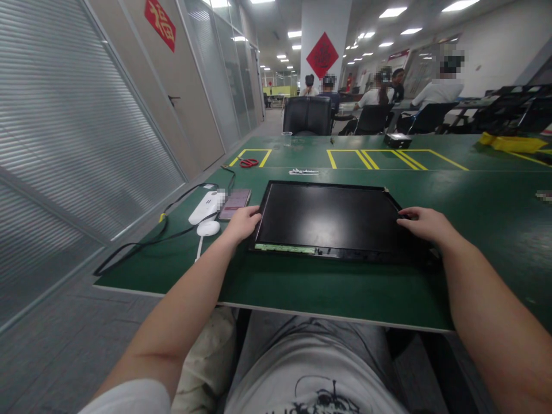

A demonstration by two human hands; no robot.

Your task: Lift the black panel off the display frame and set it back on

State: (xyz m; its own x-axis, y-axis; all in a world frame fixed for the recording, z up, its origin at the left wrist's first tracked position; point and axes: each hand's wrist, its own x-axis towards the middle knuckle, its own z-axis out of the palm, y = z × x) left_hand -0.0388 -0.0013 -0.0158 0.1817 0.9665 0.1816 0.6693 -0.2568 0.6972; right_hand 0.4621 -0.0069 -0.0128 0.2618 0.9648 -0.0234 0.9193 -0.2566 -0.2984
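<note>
A black flat display panel [330,218] lies face up on the green table [302,287] in front of me, with a strip of green circuit board along its near edge. My left hand [242,222] grips the panel's left edge, fingers curled over it. My right hand [425,223] rests on the panel's right edge, fingers closed over the rim. Both forearms reach in from the bottom of the view.
Left of the panel lie a phone [234,203], a white power strip [206,207] and a white puck [208,228] with black cables. Red scissors [248,163], small tools [303,171] and a plastic cup [287,138] sit farther back. Seated people and chairs are beyond.
</note>
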